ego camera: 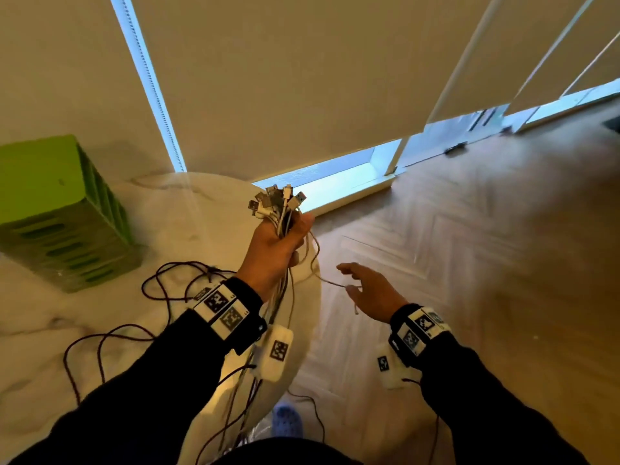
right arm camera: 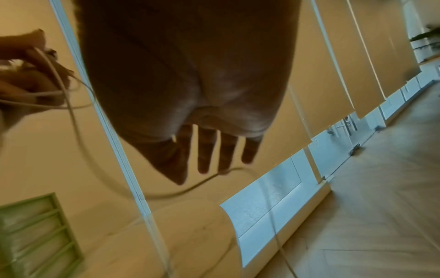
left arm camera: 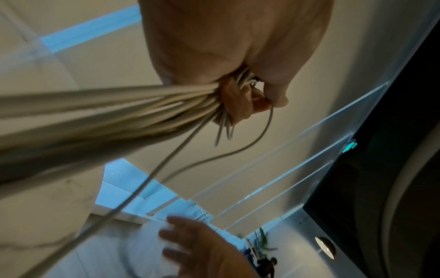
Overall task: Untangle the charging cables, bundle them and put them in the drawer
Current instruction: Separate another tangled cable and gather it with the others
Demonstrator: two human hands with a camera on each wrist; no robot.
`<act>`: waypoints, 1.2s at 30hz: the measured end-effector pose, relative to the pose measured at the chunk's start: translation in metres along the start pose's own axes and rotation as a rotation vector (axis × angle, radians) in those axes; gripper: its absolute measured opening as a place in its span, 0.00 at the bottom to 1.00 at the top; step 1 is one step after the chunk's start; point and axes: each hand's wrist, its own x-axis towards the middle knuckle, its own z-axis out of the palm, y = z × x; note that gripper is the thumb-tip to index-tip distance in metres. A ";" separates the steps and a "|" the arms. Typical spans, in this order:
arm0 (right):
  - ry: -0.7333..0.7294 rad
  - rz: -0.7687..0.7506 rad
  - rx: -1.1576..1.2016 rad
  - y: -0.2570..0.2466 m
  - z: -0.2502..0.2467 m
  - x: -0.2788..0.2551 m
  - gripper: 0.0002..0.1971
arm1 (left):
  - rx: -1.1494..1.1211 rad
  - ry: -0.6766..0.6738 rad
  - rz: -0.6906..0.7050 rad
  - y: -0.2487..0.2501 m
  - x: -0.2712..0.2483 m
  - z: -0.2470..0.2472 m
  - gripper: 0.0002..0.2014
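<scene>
My left hand point(ego camera: 280, 246) is raised above the table's edge and grips a thick bundle of white charging cables point(ego camera: 281, 216). Their plugs point(ego camera: 276, 199) fan out above the fist and the cords point(left arm camera: 107, 116) trail down past my wrist. One thin white cable point(ego camera: 327, 281) loops from the fist across to my right hand point(ego camera: 360, 280). That hand hovers over the floor with straight, spread fingers point(right arm camera: 207, 150). The cable lies against the fingertips and its loose end point(ego camera: 355, 310) hangs below. A green drawer unit point(ego camera: 57, 213) stands at the left of the table, drawers closed.
Dark maroon cables point(ego camera: 161, 286) lie looped on the round marble table point(ego camera: 161, 209) near my left forearm, and some hang over its front edge. Wood floor point(ego camera: 469, 263) stretches to the right. Roller blinds and low windows run along the far wall. A blue shoe point(ego camera: 287, 421) is below.
</scene>
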 end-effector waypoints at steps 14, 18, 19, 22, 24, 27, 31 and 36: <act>0.425 -0.143 0.569 -0.024 -0.016 -0.020 0.06 | 0.229 -0.140 -0.072 -0.033 0.021 0.056 0.15; 0.438 -0.014 0.478 0.001 -0.035 -0.019 0.09 | 0.124 -0.099 -0.133 -0.034 0.029 0.054 0.14; 0.428 0.035 0.443 0.014 -0.037 -0.018 0.09 | 0.082 -0.095 -0.148 -0.032 0.030 0.053 0.12; 0.329 0.169 0.307 0.054 -0.040 -0.016 0.10 | -0.074 -0.070 -0.202 -0.026 0.034 0.049 0.10; 0.094 0.228 0.133 0.073 -0.034 -0.017 0.10 | -0.127 -0.059 -0.220 -0.023 0.037 0.046 0.09; -0.147 0.198 -0.076 0.071 -0.017 -0.015 0.16 | -0.158 -0.072 -0.237 -0.022 0.037 0.044 0.11; 0.030 -0.024 0.214 0.020 -0.011 -0.007 0.32 | -0.254 -0.086 -0.286 -0.026 0.037 0.045 0.12; 0.101 -0.025 0.572 -0.041 -0.019 0.006 0.34 | -0.286 -0.053 -0.345 -0.033 0.040 0.040 0.11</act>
